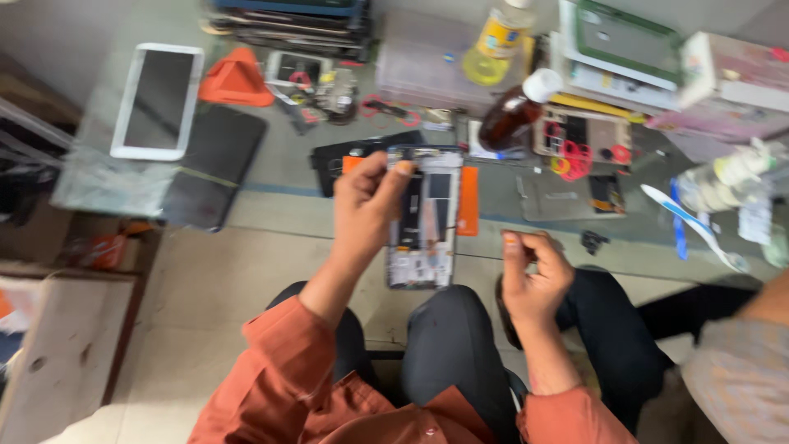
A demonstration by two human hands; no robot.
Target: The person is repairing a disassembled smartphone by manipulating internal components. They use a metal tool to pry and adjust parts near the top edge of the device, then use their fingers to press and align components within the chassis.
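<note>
Nearest, at six o'clock in the head view, the person's knees in dark trousers (460, 345) and rust-orange sleeves (279, 370) fill the bottom of the frame. Just above, at about four o'clock from centre, the right hand (532, 275) hangs over the right knee with its fingers curled inward and the thumb and forefinger pressed together at the tip; whether they pinch something small is too blurred to tell. At the centre, the left hand (366, 205) is raised, its thumb and fingers pinching the upper left edge of an opened phone (427, 222), whose back is off so that the boards and metal frame show. The phone stands lengthwise, running from twelve to six o'clock, with its lower end just above the knees.

Behind the phone, an orange strip (468, 201) lies just beside its right edge. At two o'clock a brown bottle with a white cap (514, 111) leans on the bench, and a white and blue toothbrush (694, 226) lies at three o'clock. At ten o'clock a white-framed tablet (158, 100) rests flat, with an orange triangular piece (237, 80) near it. At twelve o'clock, farthest off, stands a yellow-labelled bottle (500, 37). Another person's grey sleeve (740, 378) shows at five o'clock.
</note>
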